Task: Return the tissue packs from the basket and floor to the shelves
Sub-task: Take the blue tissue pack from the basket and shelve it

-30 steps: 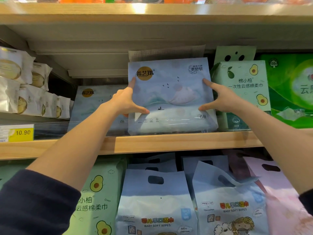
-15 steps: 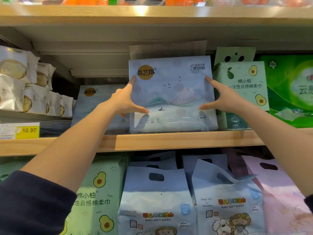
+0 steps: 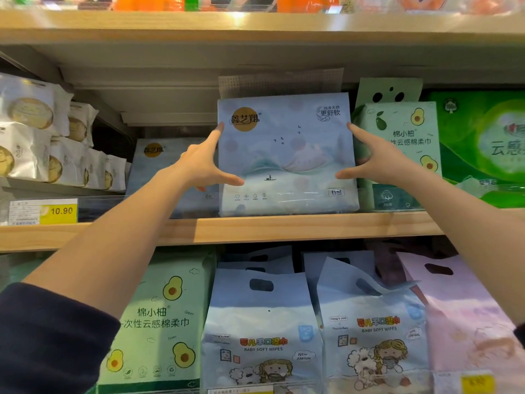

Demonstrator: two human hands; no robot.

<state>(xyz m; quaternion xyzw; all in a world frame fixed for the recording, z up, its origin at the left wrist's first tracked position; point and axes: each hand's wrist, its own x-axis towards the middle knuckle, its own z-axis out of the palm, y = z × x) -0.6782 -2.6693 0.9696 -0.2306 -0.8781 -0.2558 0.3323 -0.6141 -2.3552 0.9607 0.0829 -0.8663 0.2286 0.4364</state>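
Observation:
A pale blue tissue pack (image 3: 287,155) with a gold round logo stands upright on the wooden shelf (image 3: 255,227), behind a clear front lip. My left hand (image 3: 203,164) presses its left edge, index finger up and thumb across the front. My right hand (image 3: 375,160) mirrors this on the right edge. Both hands grip the pack between them. A second identical blue pack (image 3: 167,169) stands further back to the left, partly hidden by my left hand.
Green avocado-print packs (image 3: 397,143) stand right of the blue pack, bright green packs (image 3: 483,149) beyond. White packs (image 3: 42,143) fill the left. Baby wipes bags (image 3: 261,331) and an avocado pack (image 3: 159,322) hang below. A yellow 10.90 price tag (image 3: 58,211) sits on the shelf edge.
The blue pack has shifted slightly and stands more squarely on the shelf; both hands stay on its sides with little movement. The view has tilted a little.

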